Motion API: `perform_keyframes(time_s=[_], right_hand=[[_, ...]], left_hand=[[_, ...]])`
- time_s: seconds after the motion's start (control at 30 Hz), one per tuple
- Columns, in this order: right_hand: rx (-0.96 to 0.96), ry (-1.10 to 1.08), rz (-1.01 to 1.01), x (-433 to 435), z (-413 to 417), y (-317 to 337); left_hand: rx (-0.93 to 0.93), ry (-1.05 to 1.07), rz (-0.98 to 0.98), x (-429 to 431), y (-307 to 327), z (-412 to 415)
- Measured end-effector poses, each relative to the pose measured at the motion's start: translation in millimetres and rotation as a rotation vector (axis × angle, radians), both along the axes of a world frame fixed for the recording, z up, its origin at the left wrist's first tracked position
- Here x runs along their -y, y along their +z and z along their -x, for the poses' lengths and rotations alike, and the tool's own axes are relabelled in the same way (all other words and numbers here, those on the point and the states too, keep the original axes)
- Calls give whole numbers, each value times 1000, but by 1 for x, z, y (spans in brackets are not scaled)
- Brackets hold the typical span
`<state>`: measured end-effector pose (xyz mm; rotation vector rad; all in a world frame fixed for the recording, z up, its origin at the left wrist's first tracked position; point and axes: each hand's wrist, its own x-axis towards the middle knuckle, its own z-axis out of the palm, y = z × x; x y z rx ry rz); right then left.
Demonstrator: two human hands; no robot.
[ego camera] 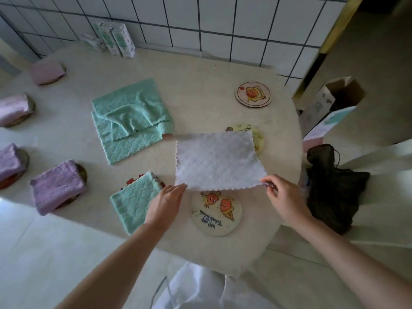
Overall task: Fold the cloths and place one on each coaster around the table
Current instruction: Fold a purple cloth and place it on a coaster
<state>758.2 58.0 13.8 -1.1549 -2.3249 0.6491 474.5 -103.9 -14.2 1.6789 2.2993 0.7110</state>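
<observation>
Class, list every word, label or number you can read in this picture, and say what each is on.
"we are": on the nearest coaster, upside down to the camera.
Cursive line beside it on the same coaster: too blurred to read.
Print on the cartons by the wall: too small to read.
Markings on the cardboard box: blurred.
Writing on the yellow coaster: unreadable.

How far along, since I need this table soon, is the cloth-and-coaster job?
Done: four folded pink and purple cloths sit on coasters at the left, and a folded green cloth covers another. In hand: the left hand and right hand hold the white cloth by its near corners, unfolded. Left: the near coaster, yellow coaster and far coaster are bare, and the green pile mid-table is unfolded.
</observation>
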Motion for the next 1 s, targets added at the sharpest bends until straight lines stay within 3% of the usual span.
perform_keyframes(time_s=[0.27,0.4,0.63,0.87,1.0], right_hand=[[91,-11,110,39,-40,-37],[129,-80,157,32,-43,-38],[94,-205,223,-21,-1,-25],[-74,-428,457,-86,51,-34],[-77,-468,584,-120,73,-45]], left_hand=[[-62,-16,117,46,-10,-15],[33,-70,105,43,-13,-7],[451,249,142,-5,-4,22],[939,714,179,-73,-3,56],[970,783,162,-99,-15,66]])
